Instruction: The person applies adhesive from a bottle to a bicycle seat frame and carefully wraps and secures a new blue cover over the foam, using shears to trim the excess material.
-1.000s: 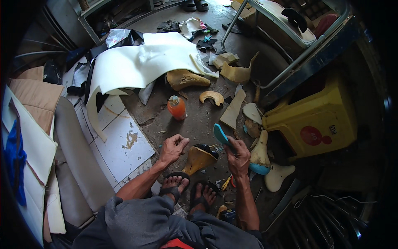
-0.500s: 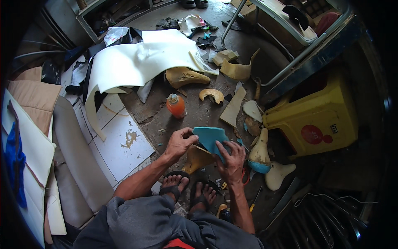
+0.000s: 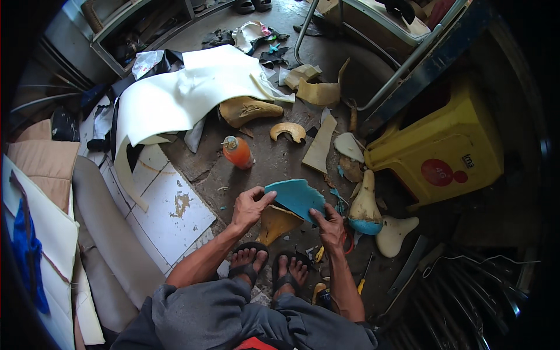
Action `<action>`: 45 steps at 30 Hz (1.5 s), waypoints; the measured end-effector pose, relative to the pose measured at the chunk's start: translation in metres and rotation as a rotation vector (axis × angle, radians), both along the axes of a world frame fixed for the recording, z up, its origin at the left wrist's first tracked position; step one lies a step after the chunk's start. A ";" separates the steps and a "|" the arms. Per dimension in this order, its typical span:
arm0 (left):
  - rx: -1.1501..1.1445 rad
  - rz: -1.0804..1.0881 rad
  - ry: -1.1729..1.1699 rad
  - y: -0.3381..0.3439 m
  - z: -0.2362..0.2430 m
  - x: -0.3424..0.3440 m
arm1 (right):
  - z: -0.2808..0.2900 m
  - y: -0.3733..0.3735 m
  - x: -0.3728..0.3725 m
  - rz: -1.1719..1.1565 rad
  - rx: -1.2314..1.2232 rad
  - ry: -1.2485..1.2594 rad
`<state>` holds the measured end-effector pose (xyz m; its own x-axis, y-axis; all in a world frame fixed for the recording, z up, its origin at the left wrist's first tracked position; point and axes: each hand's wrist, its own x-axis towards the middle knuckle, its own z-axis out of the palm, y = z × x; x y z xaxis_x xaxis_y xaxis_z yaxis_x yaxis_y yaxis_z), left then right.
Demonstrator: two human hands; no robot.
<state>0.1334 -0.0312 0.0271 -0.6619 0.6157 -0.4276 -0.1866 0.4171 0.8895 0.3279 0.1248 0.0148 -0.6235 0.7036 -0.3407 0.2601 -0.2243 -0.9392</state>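
A turquoise foam sheet (image 3: 296, 195) with a rough edge is held up between both my hands. My left hand (image 3: 251, 205) pinches its left corner between thumb and fingers. My right hand (image 3: 330, 226) grips its right end, thumb on the face toward me. Just below the sheet, a yellowish foam bicycle saddle pad (image 3: 279, 225) stands near my feet, its upper part partly hidden by the sheet. To the right of my right hand lies another saddle pad (image 3: 366, 201), with turquoise foam on its wide end. Beside that is a flat cream saddle-shaped piece (image 3: 394, 236).
A bottle of orange liquid (image 3: 238, 153) stands ahead on the floor. Beyond it are a large white foam sheet (image 3: 186, 87) and foam scraps (image 3: 319, 143). A yellow plastic stool (image 3: 437, 149) lies at right, above metal rods (image 3: 449, 309). A screwdriver (image 3: 363, 283) rests by my right forearm.
My right hand has shifted right and lower to the sheet's end. The turquoise sheet is now spread wider between my hands and shows more of its face. The whole view has shifted slightly.
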 end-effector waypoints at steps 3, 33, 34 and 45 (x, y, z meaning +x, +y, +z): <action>-0.088 0.008 0.118 0.000 0.005 0.004 | -0.006 0.001 -0.004 -0.006 -0.009 0.038; -0.195 -0.042 0.167 -0.001 0.002 -0.011 | -0.018 -0.007 0.002 0.030 0.046 -0.104; -0.197 -0.045 0.168 0.002 0.003 -0.011 | -0.022 -0.008 0.004 0.028 0.044 -0.103; -0.135 -0.062 0.259 0.005 -0.003 -0.009 | -0.013 -0.016 -0.002 -0.030 0.128 -0.220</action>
